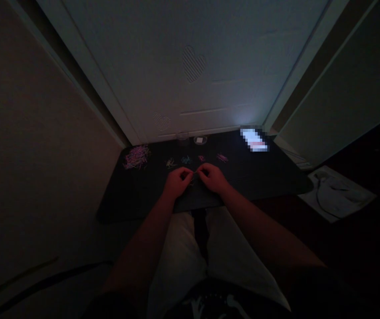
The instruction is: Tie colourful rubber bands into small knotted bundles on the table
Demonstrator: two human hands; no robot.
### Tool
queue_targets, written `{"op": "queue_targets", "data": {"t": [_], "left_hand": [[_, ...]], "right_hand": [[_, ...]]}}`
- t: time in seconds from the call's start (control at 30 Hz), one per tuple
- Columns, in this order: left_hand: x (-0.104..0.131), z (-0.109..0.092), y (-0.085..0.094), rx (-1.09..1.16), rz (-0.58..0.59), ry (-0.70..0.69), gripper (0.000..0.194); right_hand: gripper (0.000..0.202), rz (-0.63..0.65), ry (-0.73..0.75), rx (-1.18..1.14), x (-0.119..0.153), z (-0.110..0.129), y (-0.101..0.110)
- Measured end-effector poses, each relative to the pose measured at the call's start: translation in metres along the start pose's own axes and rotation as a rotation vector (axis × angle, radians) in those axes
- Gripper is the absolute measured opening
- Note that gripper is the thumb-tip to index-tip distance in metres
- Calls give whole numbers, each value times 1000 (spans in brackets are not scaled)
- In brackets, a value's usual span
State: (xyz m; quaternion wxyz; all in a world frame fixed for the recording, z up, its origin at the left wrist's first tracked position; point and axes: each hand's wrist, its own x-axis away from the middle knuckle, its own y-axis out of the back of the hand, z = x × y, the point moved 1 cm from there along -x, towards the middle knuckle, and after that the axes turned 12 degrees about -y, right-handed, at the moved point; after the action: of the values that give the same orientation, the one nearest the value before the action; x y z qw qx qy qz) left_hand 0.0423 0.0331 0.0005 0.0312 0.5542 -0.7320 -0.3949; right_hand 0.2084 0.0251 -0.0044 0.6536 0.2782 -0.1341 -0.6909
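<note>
Over the dark table (136, 197), my left hand (178, 182) and my right hand (212, 178) are close together, each closed in a pinch. A thin, light strip (195, 172) spans the small gap between their fingertips; the dim light hides its exact kind. Just beyond my left hand lies a small heap of yellowish thin pieces (170, 163). Past my fingertips are a blue-green heap (186, 159) and a small pink-red one (201, 158). A pinkish-purple heap (222, 157) rests beyond my right hand. A few loose bits (191, 183) show between my hands.
A larger pile of pink and purple thin pieces (137, 157) sits at the table's left. Along the back stand a clear cup (182, 139) and a round dish (205, 141) with a white square. A bright blurred screen (254, 139) lies back right, before a pale panel (163, 66).
</note>
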Motion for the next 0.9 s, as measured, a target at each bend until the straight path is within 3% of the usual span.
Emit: {"op": "queue_targets", "data": {"t": [0.9], "left_hand": [[1,-3,-2,19,47,-60,21]], "right_hand": [[6,13,25,15,1,-1,-1]]}}
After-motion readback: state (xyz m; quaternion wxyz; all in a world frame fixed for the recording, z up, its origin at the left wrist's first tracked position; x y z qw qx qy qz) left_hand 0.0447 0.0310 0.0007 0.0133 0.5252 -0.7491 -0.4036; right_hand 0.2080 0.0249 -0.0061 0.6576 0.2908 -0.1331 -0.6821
